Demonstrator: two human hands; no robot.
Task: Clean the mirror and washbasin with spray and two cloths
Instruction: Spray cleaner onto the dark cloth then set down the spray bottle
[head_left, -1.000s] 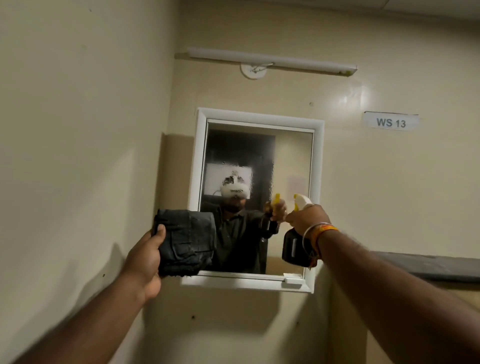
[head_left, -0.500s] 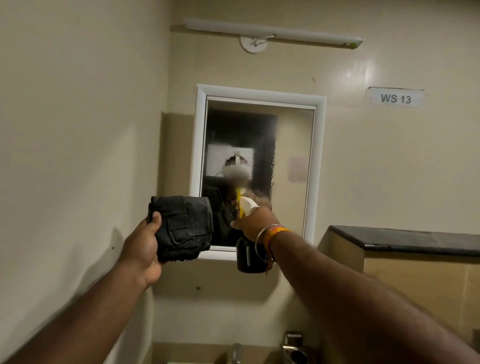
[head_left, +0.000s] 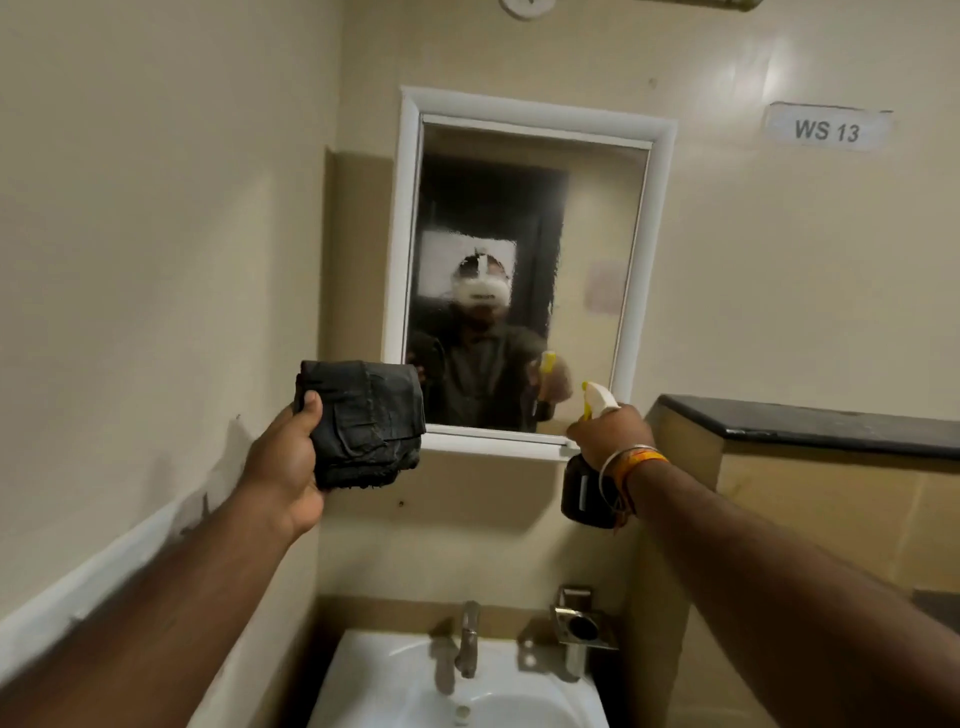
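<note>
A white-framed mirror (head_left: 592, 218) hangs on the beige wall, its left half misted with spray. My left hand (head_left: 288, 457) grips a folded black cloth (head_left: 361, 421) raised at the mirror's lower left corner. My right hand (head_left: 613, 428) holds a dark spray bottle (head_left: 582, 493) by its white and yellow trigger head, pointed at the mirror's lower right corner. Below, the white washbasin (head_left: 384, 686) shows at the bottom edge with its metal tap (head_left: 467, 644). A second cloth is not in view.
A metal holder (head_left: 582, 629) is fixed to the wall right of the tap. A black-topped ledge (head_left: 810, 426) runs along the right wall. A "WS 13" label (head_left: 826, 130) sits upper right. The left wall stands close beside my left arm.
My view has tilted downward, bringing the washbasin and tap into sight. My right hand with the bottle swung from the mirror's middle back to its lower right. The left hand kept its cloth raised.
</note>
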